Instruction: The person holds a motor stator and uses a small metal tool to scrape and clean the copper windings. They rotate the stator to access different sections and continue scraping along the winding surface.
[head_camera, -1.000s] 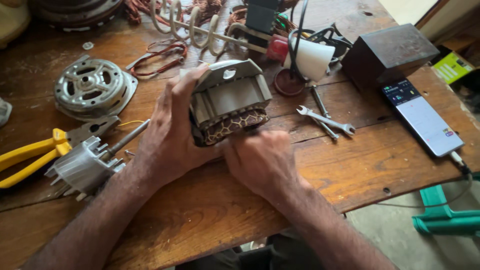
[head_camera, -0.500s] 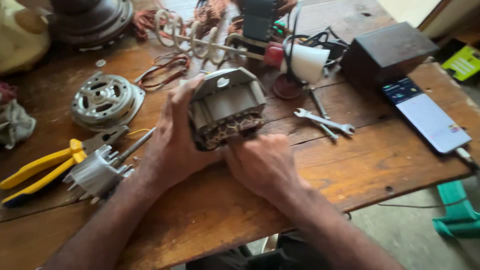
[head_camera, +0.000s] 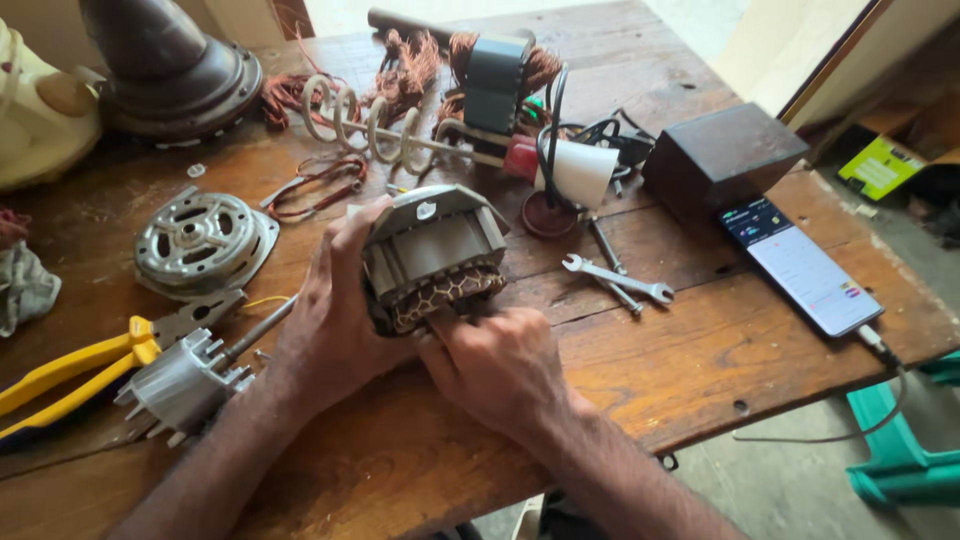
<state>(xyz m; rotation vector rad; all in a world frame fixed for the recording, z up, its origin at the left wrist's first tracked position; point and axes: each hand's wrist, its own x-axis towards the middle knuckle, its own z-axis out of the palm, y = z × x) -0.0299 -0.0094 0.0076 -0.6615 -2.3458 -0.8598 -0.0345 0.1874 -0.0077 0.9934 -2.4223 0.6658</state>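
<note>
L to R: yellow pliers (head_camera: 70, 372) and rotor (head_camera: 185, 385) lie at table (head_camera: 700, 380) left edge. My left hand (head_camera: 335, 315) is clamped on motor stator (head_camera: 432, 255), held tilted at centre; right hand (head_camera: 495, 365) has fingers closed against its copper windings. End cover (head_camera: 203, 240) already off; winding work looks unfinished. Spanner (head_camera: 617, 278) and phone (head_camera: 805, 265) lie right; open room nr front edge.

Two bare forearms, no sleeves, left hand (head_camera: 335, 310), right hand (head_camera: 500, 365), no rings or watch
</note>
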